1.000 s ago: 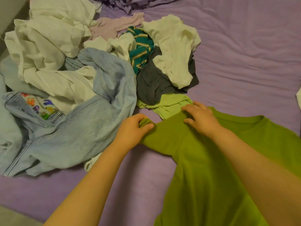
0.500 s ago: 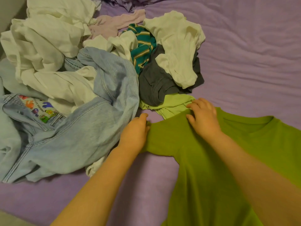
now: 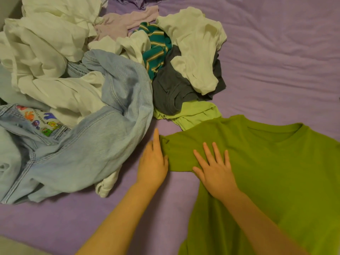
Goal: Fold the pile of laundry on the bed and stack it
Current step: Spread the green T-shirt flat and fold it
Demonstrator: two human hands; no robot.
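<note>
An olive green T-shirt (image 3: 272, 173) lies spread flat on the purple bed sheet (image 3: 276, 57), collar toward the far side. My right hand (image 3: 215, 170) presses flat on its left sleeve with the fingers spread. My left hand (image 3: 153, 162) rests flat at the sleeve's end, fingers straight, touching the cuff. The unfolded laundry pile fills the left and top: light blue jeans (image 3: 88, 148), white garments (image 3: 46, 52), a dark grey shirt (image 3: 174, 89), a teal striped piece (image 3: 156, 50) and a pale green piece (image 3: 191, 115).
Bare purple sheet stretches to the right of the pile and along the near side under my forearms. A lilac garment (image 3: 119, 23) lies at the top of the pile. The bed's edge shows at the bottom left corner.
My left hand let go of the sleeve's cuff and now lies flat beside it. My right hand slid from the shoulder down onto the sleeve and flattened. The sleeve lies smoother.
</note>
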